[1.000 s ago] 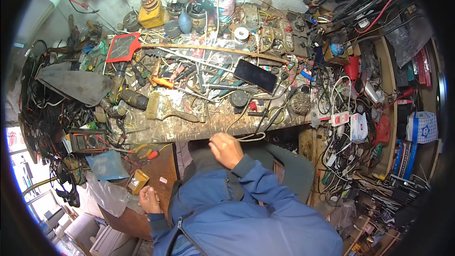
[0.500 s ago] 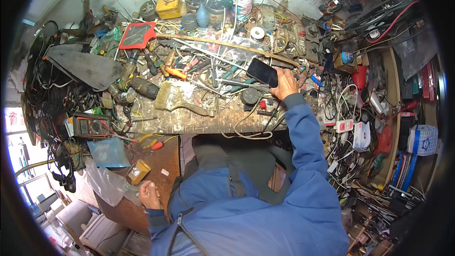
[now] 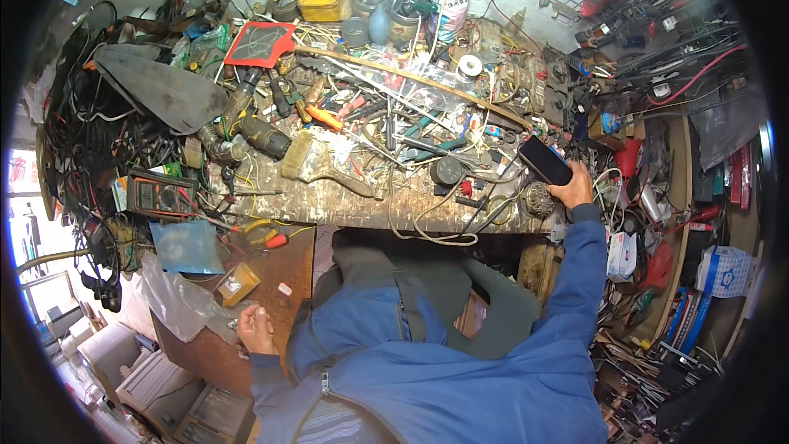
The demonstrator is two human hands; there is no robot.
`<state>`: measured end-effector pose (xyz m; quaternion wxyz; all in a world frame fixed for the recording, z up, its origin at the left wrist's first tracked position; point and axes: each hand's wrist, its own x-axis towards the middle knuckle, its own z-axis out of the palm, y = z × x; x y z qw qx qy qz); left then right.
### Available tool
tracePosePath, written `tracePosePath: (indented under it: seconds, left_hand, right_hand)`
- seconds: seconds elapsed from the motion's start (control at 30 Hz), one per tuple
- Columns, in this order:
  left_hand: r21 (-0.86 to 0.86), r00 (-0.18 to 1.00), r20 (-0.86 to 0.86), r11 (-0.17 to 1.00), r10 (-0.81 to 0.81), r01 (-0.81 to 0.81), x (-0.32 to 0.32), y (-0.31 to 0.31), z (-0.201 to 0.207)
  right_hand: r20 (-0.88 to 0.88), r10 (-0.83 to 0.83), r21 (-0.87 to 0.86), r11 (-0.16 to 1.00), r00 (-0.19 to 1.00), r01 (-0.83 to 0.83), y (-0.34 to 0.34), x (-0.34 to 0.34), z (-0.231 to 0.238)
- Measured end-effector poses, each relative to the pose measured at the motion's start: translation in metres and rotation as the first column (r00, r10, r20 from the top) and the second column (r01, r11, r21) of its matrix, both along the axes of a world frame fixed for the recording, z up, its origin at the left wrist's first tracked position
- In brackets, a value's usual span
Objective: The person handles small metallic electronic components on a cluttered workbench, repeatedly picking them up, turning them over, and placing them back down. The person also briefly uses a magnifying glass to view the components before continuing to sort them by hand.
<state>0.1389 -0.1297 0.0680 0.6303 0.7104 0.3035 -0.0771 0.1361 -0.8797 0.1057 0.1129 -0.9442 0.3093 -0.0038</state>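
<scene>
A black smartphone (image 3: 546,162) with a dark screen is in my right hand (image 3: 578,186), gripped by its near right end above the right side of the workbench. A round metal coil-like part (image 3: 538,199) lies just below the phone. My left hand (image 3: 256,330) is curled closed over the brown wooden side table (image 3: 283,259); whatever its fingers hold, if anything, is hidden. Beside it are a small yellow-brown box (image 3: 238,284), a small white piece (image 3: 284,289) and a crumpled clear plastic bag (image 3: 174,300).
Tools and scraps crowd the workbench (image 3: 329,212): a wide brush (image 3: 329,171), a red-framed mesh swatter (image 3: 261,44), a power drill (image 3: 265,136) and a multimeter (image 3: 164,195). A pale cord (image 3: 436,235) hangs over its front edge. Cables and a shelf (image 3: 680,197) stand at right.
My right hand has carried the phone to the right, uncovering the round metal part. The whole view has shifted slightly. My left hand stays curled by the yellow-brown box.
</scene>
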Motion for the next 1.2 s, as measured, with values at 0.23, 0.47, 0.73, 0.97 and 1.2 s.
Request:
tracePosePath:
  seconds: [0.23,0.47,0.73,0.97,1.2]
  left_hand:
    - [-0.001,1.000,0.009,1.000,-0.010,0.010,0.003,0.002,0.003]
    - [-0.002,0.999,0.012,0.999,0.037,-0.037,-0.008,0.008,0.001]
    - [-0.013,0.992,-0.018,0.992,0.123,-0.123,-0.015,-0.004,0.005]
    - [0.011,0.989,-0.009,0.989,0.149,-0.149,-0.008,-0.009,0.014]
    - [0.012,0.968,-0.019,0.968,0.250,-0.250,-0.022,0.005,0.018]
  right_hand:
    - [-0.011,-0.031,0.095,0.995,0.999,0.032,-0.038,-0.010,-0.019]
    - [-0.267,-0.107,-0.049,0.994,0.958,0.098,-0.028,0.014,-0.027]
    - [0.145,0.234,-0.049,0.972,0.961,-0.229,0.079,0.109,-0.017]
    - [0.334,0.537,-0.043,0.830,0.774,-0.557,0.245,0.238,-0.014]
    - [0.182,0.500,-0.246,0.857,0.847,-0.453,0.270,0.314,-0.031]
